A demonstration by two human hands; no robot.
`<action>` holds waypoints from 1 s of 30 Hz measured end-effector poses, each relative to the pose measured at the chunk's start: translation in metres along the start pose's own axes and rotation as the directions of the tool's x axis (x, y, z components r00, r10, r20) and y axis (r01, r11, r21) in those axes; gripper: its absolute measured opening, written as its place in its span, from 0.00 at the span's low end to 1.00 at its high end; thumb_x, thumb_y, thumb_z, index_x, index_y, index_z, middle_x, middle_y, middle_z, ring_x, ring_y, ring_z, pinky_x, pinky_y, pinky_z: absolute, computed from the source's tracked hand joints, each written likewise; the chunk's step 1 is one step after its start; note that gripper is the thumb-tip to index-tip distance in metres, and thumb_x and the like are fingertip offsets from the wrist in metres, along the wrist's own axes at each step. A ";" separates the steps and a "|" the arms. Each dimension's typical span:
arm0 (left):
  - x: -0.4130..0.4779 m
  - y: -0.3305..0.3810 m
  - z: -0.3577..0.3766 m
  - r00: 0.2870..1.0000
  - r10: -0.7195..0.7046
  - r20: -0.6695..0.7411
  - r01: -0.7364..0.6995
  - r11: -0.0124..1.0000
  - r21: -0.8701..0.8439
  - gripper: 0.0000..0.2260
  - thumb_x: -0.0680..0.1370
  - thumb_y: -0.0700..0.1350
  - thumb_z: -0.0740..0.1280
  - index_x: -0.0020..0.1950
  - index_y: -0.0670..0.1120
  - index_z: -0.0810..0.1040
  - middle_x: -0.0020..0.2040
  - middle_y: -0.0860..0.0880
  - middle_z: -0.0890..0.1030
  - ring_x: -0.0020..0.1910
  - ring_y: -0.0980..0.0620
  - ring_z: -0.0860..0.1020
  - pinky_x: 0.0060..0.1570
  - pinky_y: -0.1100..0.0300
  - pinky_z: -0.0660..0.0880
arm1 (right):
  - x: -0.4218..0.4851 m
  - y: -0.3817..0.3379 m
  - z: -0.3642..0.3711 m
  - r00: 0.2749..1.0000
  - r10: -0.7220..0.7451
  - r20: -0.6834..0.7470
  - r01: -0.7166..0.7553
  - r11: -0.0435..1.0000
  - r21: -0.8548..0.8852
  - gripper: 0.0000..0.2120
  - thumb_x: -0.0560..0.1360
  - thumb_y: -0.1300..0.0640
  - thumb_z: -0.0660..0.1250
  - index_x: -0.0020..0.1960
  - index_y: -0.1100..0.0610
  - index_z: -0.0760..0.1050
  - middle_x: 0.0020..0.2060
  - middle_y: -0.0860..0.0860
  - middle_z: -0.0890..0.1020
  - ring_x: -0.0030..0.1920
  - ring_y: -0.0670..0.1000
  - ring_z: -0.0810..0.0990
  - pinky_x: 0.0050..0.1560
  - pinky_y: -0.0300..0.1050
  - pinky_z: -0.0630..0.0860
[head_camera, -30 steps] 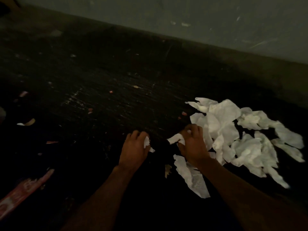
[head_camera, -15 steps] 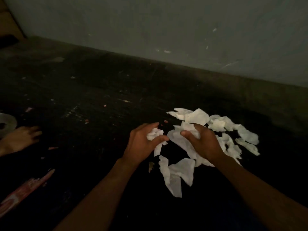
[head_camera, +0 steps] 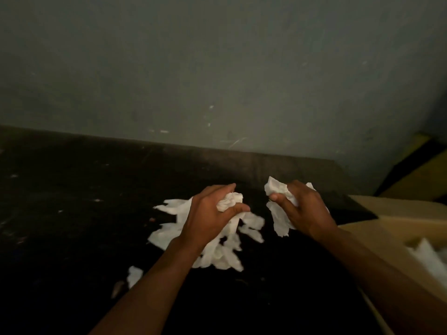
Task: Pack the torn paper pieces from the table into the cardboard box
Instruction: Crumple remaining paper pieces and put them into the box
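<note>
My left hand (head_camera: 208,213) is closed around a crumpled wad of white torn paper (head_camera: 228,201), raised above the dark table (head_camera: 72,213). My right hand (head_camera: 304,211) grips another bunch of torn paper (head_camera: 278,218), with strips hanging below the fingers. A heap of torn paper pieces (head_camera: 169,233) lies on the table under and left of my left hand. The open cardboard box (head_camera: 387,221) stands at the right edge, just right of my right hand, with some white paper (head_camera: 428,259) inside.
A grey wall (head_camera: 217,68) rises behind the table's far edge. Two small paper scraps (head_camera: 134,274) lie near my left forearm. A yellow and black surface (head_camera: 420,170) shows at the far right behind the box.
Both hands have lifted off the table with paper bunched in them and moved right. The view has swung right, bringing the cardboard box into sight; another person's hand at the left is gone.
</note>
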State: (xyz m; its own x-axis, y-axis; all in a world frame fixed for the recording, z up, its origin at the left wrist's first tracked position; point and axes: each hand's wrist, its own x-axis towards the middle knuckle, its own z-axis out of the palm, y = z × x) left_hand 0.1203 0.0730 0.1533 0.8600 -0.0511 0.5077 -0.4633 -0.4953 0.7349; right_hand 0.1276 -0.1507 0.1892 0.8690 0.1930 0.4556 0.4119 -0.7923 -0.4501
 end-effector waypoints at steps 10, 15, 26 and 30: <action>-0.016 0.187 0.247 0.996 0.061 0.064 -0.052 0.990 -0.129 0.28 0.66 0.62 0.73 0.59 0.45 0.81 0.53 0.49 0.82 0.52 0.56 0.80 0.54 0.61 0.76 | -0.113 0.195 -0.198 0.965 0.171 -0.197 -0.162 0.985 0.064 0.12 0.76 0.43 0.63 0.42 0.52 0.74 0.37 0.49 0.76 0.36 0.48 0.74 0.36 0.37 0.65; -0.028 0.238 0.349 0.981 0.069 0.182 -0.040 0.986 -0.161 0.26 0.65 0.63 0.73 0.53 0.45 0.83 0.48 0.52 0.83 0.46 0.58 0.79 0.50 0.62 0.75 | -0.171 0.274 -0.244 0.878 0.391 -0.277 -0.354 0.919 0.174 0.22 0.73 0.36 0.60 0.41 0.55 0.76 0.35 0.49 0.80 0.36 0.48 0.79 0.36 0.44 0.73; -0.044 0.245 0.439 0.861 -0.076 0.503 0.013 0.992 0.128 0.37 0.69 0.69 0.66 0.73 0.52 0.65 0.71 0.51 0.69 0.69 0.52 0.67 0.68 0.50 0.66 | -0.235 0.366 -0.253 0.885 0.466 0.023 -0.466 0.880 0.092 0.30 0.72 0.34 0.63 0.70 0.45 0.65 0.66 0.49 0.73 0.66 0.52 0.71 0.63 0.52 0.72; -0.045 0.243 0.446 0.820 -0.146 0.553 -0.011 0.963 0.270 0.40 0.72 0.68 0.64 0.77 0.54 0.53 0.76 0.51 0.59 0.74 0.50 0.60 0.71 0.49 0.60 | -0.239 0.377 -0.249 0.854 0.515 0.077 -0.517 0.856 0.017 0.39 0.71 0.33 0.63 0.76 0.42 0.51 0.75 0.50 0.61 0.73 0.56 0.59 0.68 0.57 0.62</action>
State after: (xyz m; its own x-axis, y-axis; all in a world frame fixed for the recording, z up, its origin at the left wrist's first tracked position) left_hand 0.0640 -0.4319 0.1087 0.8914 -0.4492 0.0607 -0.3976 -0.7107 0.5804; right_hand 0.0073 -0.6397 0.1016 0.9752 -0.1984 0.0981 -0.0925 -0.7682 -0.6335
